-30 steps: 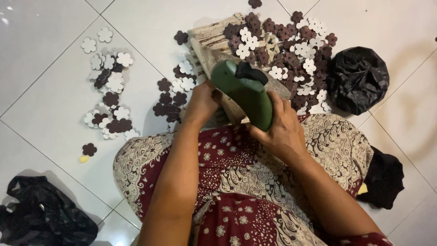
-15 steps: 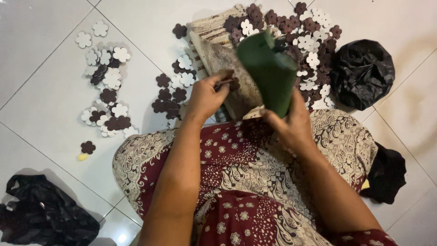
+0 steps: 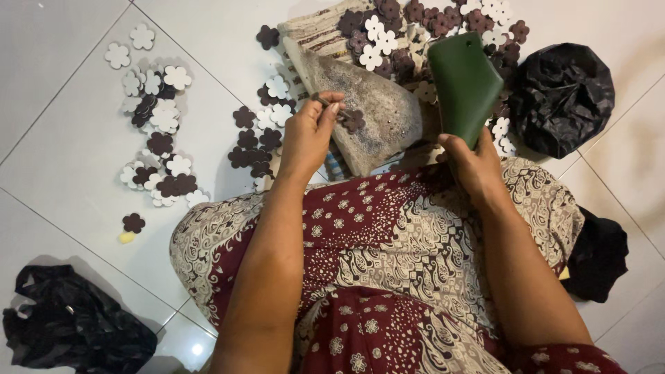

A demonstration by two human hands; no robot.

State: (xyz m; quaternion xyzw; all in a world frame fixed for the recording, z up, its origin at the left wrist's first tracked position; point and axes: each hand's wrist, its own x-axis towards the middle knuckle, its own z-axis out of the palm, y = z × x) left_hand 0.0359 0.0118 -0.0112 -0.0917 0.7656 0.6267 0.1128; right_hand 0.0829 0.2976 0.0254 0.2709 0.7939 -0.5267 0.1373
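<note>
Two hands at work over a floor strewn with flower cut-outs.

White tiled floor point(image 3: 62, 138) carries scattered brown and white flower cut-outs point(image 3: 161, 131); patterned skirt point(image 3: 388, 256) fills the lap, with black plastic bags point(image 3: 561, 97) at the sides. Grey stone slab point(image 3: 374, 104) leans ahead. Right hand point(image 3: 474, 166) grips the green leather piece point(image 3: 463, 86), fingers closed round its lower edge. Left hand point(image 3: 308, 135) pinches a thin tool, hard to identify, beside one brown flower point(image 3: 354, 120) on the slab. Many flowers seem already cut; green piece looks uncut. Its far side is hidden.
</note>
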